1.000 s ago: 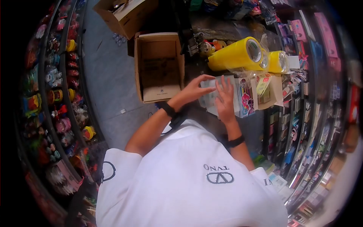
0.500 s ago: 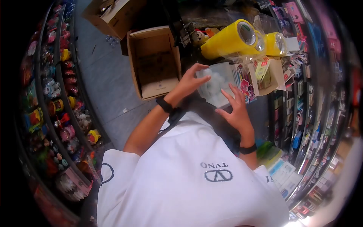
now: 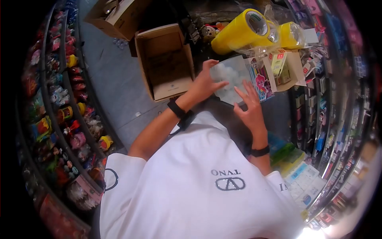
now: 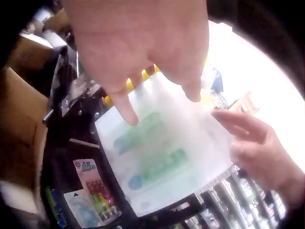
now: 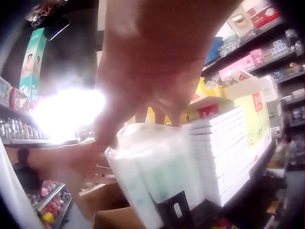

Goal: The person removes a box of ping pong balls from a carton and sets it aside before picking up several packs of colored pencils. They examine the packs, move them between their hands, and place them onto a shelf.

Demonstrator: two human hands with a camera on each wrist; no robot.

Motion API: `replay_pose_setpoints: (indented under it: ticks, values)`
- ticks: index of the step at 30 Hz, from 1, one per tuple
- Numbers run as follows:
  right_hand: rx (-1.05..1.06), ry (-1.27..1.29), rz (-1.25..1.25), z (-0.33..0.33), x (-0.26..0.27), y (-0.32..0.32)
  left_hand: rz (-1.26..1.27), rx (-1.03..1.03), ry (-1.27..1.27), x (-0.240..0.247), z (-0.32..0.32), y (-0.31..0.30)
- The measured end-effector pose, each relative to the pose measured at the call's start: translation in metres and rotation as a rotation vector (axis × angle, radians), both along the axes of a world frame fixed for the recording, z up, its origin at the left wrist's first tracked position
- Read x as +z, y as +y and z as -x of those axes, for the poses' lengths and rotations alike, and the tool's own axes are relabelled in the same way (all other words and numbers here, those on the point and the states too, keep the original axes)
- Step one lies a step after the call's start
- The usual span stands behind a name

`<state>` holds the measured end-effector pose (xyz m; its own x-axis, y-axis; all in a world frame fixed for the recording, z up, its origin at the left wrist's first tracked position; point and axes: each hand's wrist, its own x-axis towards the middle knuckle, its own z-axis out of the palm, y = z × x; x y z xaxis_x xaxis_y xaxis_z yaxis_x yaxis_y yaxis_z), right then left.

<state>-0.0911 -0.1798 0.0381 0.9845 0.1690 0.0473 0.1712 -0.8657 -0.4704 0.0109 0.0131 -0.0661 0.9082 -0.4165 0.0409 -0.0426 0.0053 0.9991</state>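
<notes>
A translucent whitish pack (image 3: 231, 71) with blurred green and blue print lies before me, between my hands. At its left side is my left hand (image 3: 203, 85), thumb and fingers apart, fingertips right at the far left edge. In the left wrist view one straight digit of the left hand (image 4: 138, 52) reaches over the white surface. Spread fingers of my right hand (image 3: 251, 105) come to the pack's near right edge. The right wrist view has this hand (image 5: 147, 90) over the pack's upper edge, its fingertips partly hidden. A stack of booklets with a pink cartoon pony (image 3: 260, 81) adjoins the pack.
An opened carton (image 3: 167, 87) stands on the floor at left, another carton (image 3: 115, 24) behind it. Large yellow tape rolls (image 3: 234, 34) lie beyond the pack. A small box with cartons inside (image 3: 296, 79) stands right of the booklets. Goods shelves (image 3: 75, 107) line both sides.
My hands, close together over the pack a second ago, have parted. The right hand has shifted toward me and right, uncovering more of the pack. The view has shifted slightly.
</notes>
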Motion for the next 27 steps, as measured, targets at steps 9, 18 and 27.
replay_pose_setpoints:
  ticks: [9,18,27]
  values:
    - [-0.007,0.005,0.072,0.001,-0.004,0.011,0.056,-0.08,-0.041,0.007,0.008,0.005]
    - [-0.071,-0.004,0.077,-0.002,-0.018,0.004,0.141,-0.101,0.092,0.009,0.006,0.002]
    - [-0.098,-0.097,0.048,-0.002,-0.03,0.004,0.089,0.024,0.066,0.007,0.01,-0.006]
